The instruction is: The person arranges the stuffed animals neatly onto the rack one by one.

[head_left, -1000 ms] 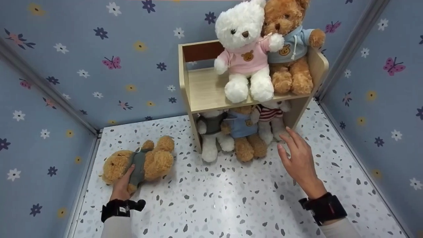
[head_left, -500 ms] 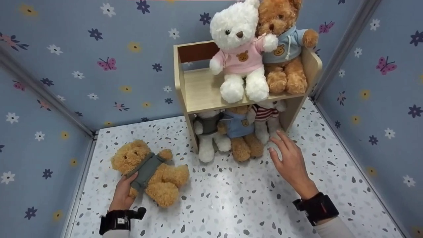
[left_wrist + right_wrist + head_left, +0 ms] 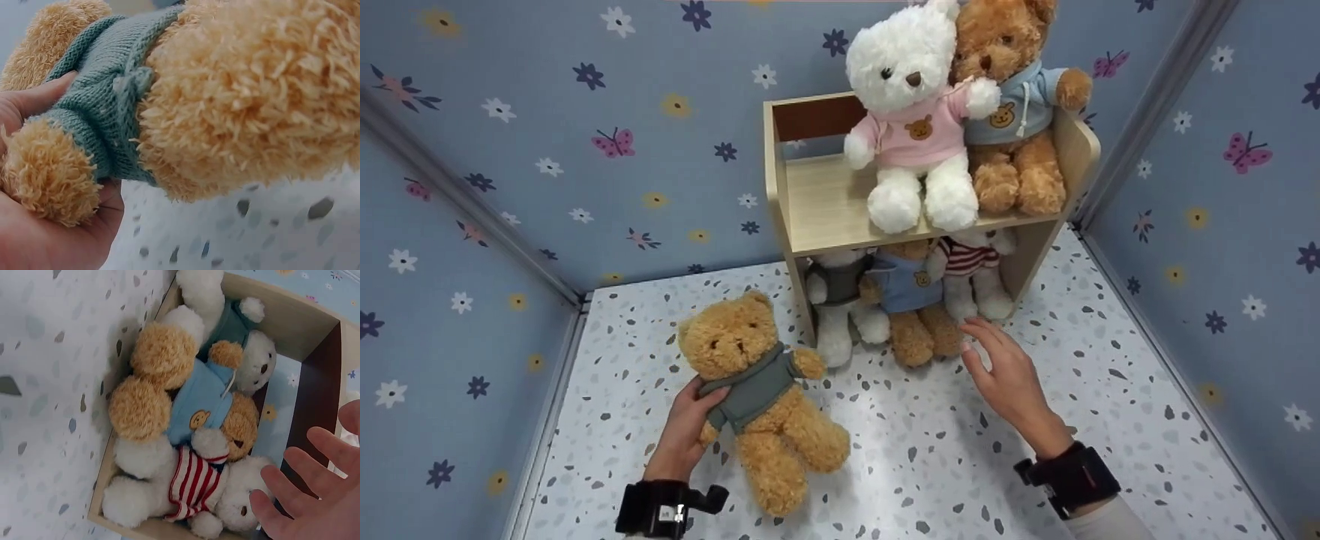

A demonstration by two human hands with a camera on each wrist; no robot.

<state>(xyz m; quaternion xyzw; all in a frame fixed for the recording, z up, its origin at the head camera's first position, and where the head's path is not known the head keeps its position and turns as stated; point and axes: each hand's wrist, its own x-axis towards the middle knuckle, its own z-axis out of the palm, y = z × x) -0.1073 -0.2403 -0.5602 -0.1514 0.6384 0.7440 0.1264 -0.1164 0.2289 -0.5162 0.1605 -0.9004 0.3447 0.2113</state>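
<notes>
My left hand (image 3: 687,421) grips a light-brown teddy bear (image 3: 769,409) by the side of its chest and arm. The bear wears a green-grey knitted sweater (image 3: 107,84) and tilts with its head up and left, legs toward the lower right. In the left wrist view the thumb lies on the sweater and the fingers go behind the bear. My right hand (image 3: 1006,375) holds nothing; its fingers are extended in front of the lower shelf. In the right wrist view, that hand's fingers (image 3: 298,486) are spread near the bear in the striped shirt (image 3: 197,484).
A two-level wooden shelf (image 3: 825,244) stands against the flowered wall. On top sit a white bear in pink (image 3: 919,124) and a brown bear in a blue hoodie (image 3: 1020,112). Below sit a dark-sweatered white bear (image 3: 844,289), a blue-shirted brown bear (image 3: 911,289) and the striped-shirt bear.
My left hand has lifted the light-brown bear from lying sideways on the floor and carried it right, turning it more upright. The right hand has shifted slightly left and down.
</notes>
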